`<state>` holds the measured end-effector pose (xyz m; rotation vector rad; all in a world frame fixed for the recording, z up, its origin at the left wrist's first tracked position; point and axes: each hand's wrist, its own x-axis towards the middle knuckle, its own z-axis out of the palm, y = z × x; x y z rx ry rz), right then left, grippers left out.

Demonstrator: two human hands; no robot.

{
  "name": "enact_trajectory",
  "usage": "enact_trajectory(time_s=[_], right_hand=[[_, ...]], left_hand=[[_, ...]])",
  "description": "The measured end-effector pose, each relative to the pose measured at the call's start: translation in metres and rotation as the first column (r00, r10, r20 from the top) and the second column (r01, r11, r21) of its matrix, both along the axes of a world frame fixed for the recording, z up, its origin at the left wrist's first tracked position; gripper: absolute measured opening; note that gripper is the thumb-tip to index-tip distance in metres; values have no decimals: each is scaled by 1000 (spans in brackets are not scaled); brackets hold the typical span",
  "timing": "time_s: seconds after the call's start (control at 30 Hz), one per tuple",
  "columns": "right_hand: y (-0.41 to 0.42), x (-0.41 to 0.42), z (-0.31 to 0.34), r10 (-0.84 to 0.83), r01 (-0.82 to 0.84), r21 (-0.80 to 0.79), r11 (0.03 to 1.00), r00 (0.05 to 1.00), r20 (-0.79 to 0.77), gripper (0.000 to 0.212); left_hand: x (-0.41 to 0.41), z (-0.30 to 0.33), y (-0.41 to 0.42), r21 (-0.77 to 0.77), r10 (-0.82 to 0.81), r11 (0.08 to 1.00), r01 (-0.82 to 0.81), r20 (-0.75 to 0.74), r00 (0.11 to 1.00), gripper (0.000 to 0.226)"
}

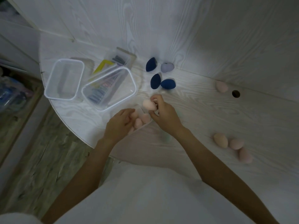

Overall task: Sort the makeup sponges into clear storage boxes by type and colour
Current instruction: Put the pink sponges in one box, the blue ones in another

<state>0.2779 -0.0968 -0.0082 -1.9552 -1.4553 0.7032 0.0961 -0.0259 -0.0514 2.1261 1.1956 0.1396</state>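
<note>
We look down on a white wood-grain table (202,113) with a rounded near edge; on it, toward ten o'clock, two large clear plastic storage boxes sit side by side: the left-hand box (64,79) looks empty, while through the right-hand box (108,88) we see coloured items, though whether they lie inside or under it we cannot tell; behind them at eleven o'clock rests a smaller clear case of dark strips (119,59).

At the centre, a small clear box (142,120) holds several pale pink egg-shaped makeup sponges (138,122); our left hand (119,125) curls its fingers round the box's near-left side, steadying it; our right hand (163,113) pinches one more pink sponge (148,106) between thumb and fingertips, just above the box's far rim.

At twelve o'clock three navy blue teardrop sponges (155,81) cluster near a lilac heart-shaped sponge (167,67); at four o'clock three loose pink and peach sponges (233,146) lie close together; a single pink sponge (221,86) sits at two o'clock beside a round hole in the tabletop (235,94).

The risk, as we judge it: the small box looks nearly full, so pressing this springy sponge in may pop others out, or tip the box toward the table edge close by at seven o'clock; the peach sponge could also be mixed with pink in this dim light.
</note>
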Motion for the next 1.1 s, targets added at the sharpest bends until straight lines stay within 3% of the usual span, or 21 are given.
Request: enact_trajectory(time_s=[0.07,0.17,0.27,0.33,0.5,0.63,0.87,1.1], right_hand=[[13,-6,-2,77,-76,-10,997,986,151,28],[33,-16,-10,194,-220,16,975,891,410,18],[43,-24,-14,336,-336,-144,931,633,697,9],[47,-28,-12,442,-344,-296,891,507,740,14],[59,-35,-3,531,-289,-447,846,403,745,20],[58,-27,-9,582,-373,-455,809,394,712,26],[37,-20,-28,323,-324,-135,936,642,696,14],[33,-25,-35,301,-326,-128,937,563,770,18]], left_hand=[[1,3,-2,-18,-11,1000,10,-47,999,50],[-1,4,-6,-6,-50,999,50,-108,993,84],[-6,-2,-11,46,-70,996,81,-202,977,93],[-8,-7,-14,69,-59,995,74,-196,979,88],[-8,-12,-18,124,-46,990,66,-151,987,82],[-6,-11,-19,139,-60,987,81,-150,987,80],[-6,-8,-17,118,-66,989,84,-143,987,86],[-6,-6,-19,113,-67,990,84,-149,987,83]])
